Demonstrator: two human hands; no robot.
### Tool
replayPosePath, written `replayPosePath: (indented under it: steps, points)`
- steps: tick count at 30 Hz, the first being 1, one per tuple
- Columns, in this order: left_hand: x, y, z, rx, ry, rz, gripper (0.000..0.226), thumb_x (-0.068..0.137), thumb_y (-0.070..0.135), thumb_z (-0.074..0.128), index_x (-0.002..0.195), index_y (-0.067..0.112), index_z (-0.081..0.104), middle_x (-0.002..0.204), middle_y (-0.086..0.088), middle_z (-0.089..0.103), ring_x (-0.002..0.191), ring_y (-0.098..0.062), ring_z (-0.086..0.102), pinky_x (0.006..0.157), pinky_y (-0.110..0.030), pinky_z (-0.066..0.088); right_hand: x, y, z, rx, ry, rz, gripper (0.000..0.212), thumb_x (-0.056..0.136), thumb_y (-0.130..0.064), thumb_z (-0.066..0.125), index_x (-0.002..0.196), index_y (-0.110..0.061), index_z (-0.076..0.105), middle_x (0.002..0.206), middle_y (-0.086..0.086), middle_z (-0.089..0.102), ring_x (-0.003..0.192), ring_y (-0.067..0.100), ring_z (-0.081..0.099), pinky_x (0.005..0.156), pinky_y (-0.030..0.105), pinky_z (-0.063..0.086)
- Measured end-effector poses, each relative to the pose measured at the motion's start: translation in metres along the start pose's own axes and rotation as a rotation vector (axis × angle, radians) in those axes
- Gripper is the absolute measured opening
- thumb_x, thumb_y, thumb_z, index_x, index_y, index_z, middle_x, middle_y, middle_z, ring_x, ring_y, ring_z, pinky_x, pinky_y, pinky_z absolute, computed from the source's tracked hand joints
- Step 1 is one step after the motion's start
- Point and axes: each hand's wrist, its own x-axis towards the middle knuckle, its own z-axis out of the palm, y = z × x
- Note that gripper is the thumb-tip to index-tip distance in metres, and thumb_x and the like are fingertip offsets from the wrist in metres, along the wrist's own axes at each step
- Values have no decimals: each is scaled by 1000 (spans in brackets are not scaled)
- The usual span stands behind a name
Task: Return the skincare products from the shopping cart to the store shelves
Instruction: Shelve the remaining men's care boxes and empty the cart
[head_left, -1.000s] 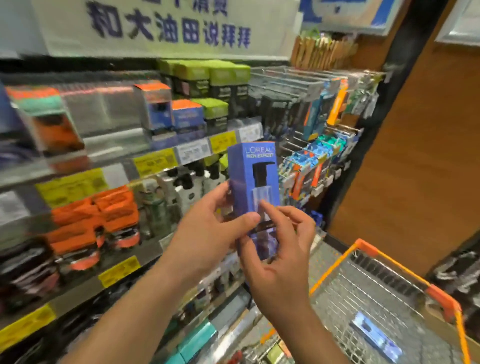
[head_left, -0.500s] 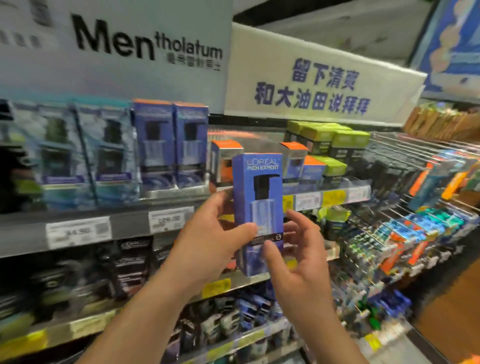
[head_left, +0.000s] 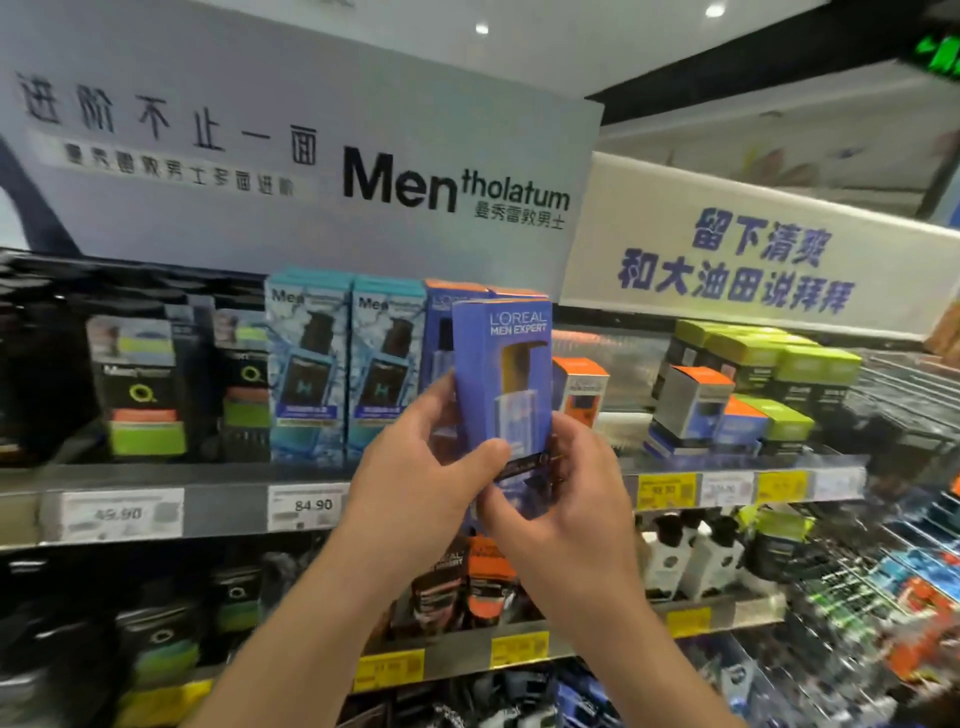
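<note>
Before top shelf (head_left: 228, 496), under Mentholatum sign (head_left: 322, 156), you hold blue L'Oréal Men Expert box (head_left: 501, 384) upright. Your left hand (head_left: 421, 478) grips box's left edge, thumb across front. Your right hand (head_left: 566, 493) clasps lower right corner. Box overlaps matching blue boxes (head_left: 441, 332) on shelf, beside teal Mentholatum boxes (head_left: 309, 364). Orange-topped box (head_left: 581, 389) just right.
</note>
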Motion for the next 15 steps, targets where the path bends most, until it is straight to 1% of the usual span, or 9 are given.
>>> replayPosePath:
  steps: [2, 4, 6, 8, 10, 12, 15]
  points:
    - [2, 2, -6, 2, 14, 6, 55, 88, 26, 76, 133, 51, 57, 110, 21, 75, 104, -4, 71, 94, -43, 58, 8, -3, 11, 36, 5, 16, 56, 76, -36, 87, 123, -40, 57, 116, -9, 59, 99, 12, 70, 78, 33, 62]
    - [5, 2, -13, 11, 40, 2, 65, 86, 33, 74, 146, 45, 51, 113, 26, 73, 108, 1, 68, 98, -41, 57, 17, -6, 21, 73, 15, 31, 57, 74, -40, 89, 121, -42, 57, 117, -6, 62, 101, 15, 70, 79, 34, 62]
    - [8, 0, -18, 35, 63, 13, 57, 92, 32, 71, 144, 46, 53, 113, 31, 71, 107, 6, 66, 97, -39, 57, 25, -10, 27, 97, 35, 37, 58, 73, -41, 90, 120, -43, 56, 117, -6, 63, 102, 14, 69, 80, 33, 62]
    - [9, -1, -22, 20, 86, 3, 44, 94, 31, 70, 133, 51, 60, 111, 33, 70, 107, 7, 66, 98, -37, 56, 34, -11, 33, 110, 69, 48, 60, 72, -40, 92, 118, -44, 55, 116, -6, 65, 100, 12, 70, 81, 33, 62]
    - [9, -3, -25, 1, 92, -18, 36, 95, 33, 69, 124, 54, 62, 113, 34, 69, 109, 9, 63, 103, -36, 53, 43, -10, 37, 88, 103, 51, 59, 71, -39, 92, 115, -45, 53, 114, -7, 65, 99, 11, 70, 82, 35, 61]
    - [9, -5, -27, 14, 101, -29, 35, 96, 34, 66, 127, 49, 63, 118, 33, 67, 112, 10, 62, 104, -36, 52, 49, -10, 41, 62, 116, 58, 59, 71, -39, 91, 114, -45, 51, 113, -8, 64, 99, 7, 68, 85, 33, 60]
    - [9, -7, -31, 50, 118, -23, 36, 95, 37, 64, 131, 45, 62, 124, 30, 65, 115, 8, 60, 104, -36, 51, 53, -10, 46, 16, 105, 66, 59, 73, -37, 91, 114, -43, 49, 113, -11, 60, 98, 0, 63, 83, 23, 55]
